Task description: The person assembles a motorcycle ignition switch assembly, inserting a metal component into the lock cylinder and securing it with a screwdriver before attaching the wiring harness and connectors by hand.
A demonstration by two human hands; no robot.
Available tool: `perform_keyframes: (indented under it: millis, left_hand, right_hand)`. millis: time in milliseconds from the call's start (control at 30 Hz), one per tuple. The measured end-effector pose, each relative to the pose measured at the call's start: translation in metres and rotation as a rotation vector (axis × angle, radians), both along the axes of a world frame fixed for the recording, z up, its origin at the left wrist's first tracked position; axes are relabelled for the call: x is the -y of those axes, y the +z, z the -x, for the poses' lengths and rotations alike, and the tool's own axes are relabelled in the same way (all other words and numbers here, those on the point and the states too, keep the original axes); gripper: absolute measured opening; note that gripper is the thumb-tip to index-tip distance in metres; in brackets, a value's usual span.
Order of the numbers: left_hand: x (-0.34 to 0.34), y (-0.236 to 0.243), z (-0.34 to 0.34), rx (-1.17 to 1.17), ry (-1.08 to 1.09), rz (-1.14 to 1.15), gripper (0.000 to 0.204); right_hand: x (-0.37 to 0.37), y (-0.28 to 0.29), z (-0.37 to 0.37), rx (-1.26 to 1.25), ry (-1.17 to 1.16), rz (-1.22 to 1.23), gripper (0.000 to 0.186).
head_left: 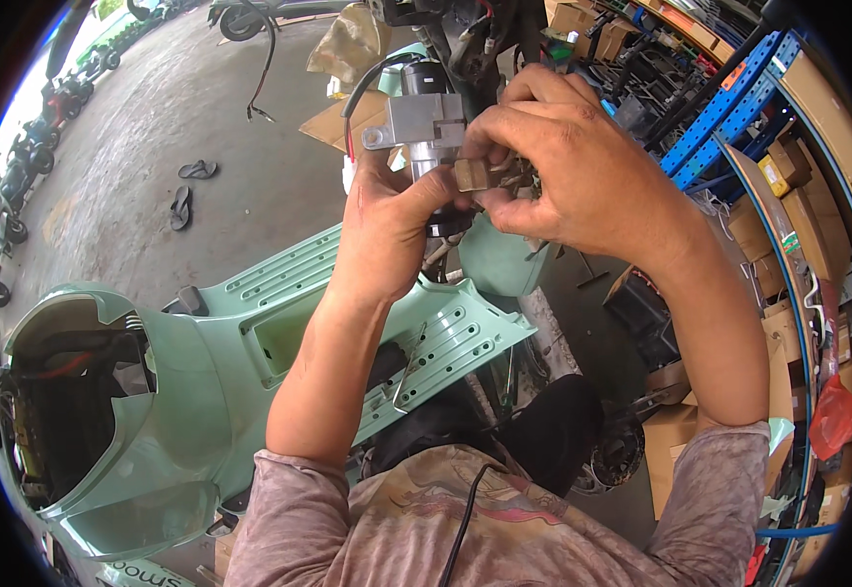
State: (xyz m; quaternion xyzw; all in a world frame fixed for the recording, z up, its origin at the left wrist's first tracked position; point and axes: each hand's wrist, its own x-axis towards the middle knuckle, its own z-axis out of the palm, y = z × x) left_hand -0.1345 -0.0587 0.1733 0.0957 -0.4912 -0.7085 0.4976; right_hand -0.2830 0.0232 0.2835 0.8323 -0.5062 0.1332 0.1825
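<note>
In the upper middle is a silver-and-black cylindrical part (429,112), upright, with a cast grey housing, a side lug and a black cable. My left hand (387,210) is closed round its lower half, thumb across the front. Close against it, my right hand (553,161) pinches a small brownish metal block (472,175) between thumb and fingers. The block's right end is hidden among the fingers. Red and black leads run down the part's left side to a white connector (349,176). Behind the hands is the dark metal frame (475,39) of a vehicle.
Below my arms spreads a mint-green scooter body (191,382) with a slotted floorboard (446,342). Blue shelving (729,108) with cardboard boxes stands at the right. Black flip-flops (181,207) lie on the concrete floor. Scooters (15,186) line the far left.
</note>
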Motion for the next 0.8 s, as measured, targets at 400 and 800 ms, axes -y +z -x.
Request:
perform_keyframes:
  millis: [400,800]
  left_hand:
    - [-0.016,0.011,-0.001,-0.146,-0.140,-0.329,0.029]
    - [-0.020,0.017,-0.012,-0.105,-0.155,-0.289,0.035]
  right_hand:
    - [-0.003,-0.012,0.014,0.514,0.109,-0.118,0.026]
    - [0.004,-0.022,0.024,0.794,0.246,-0.011,0.025]
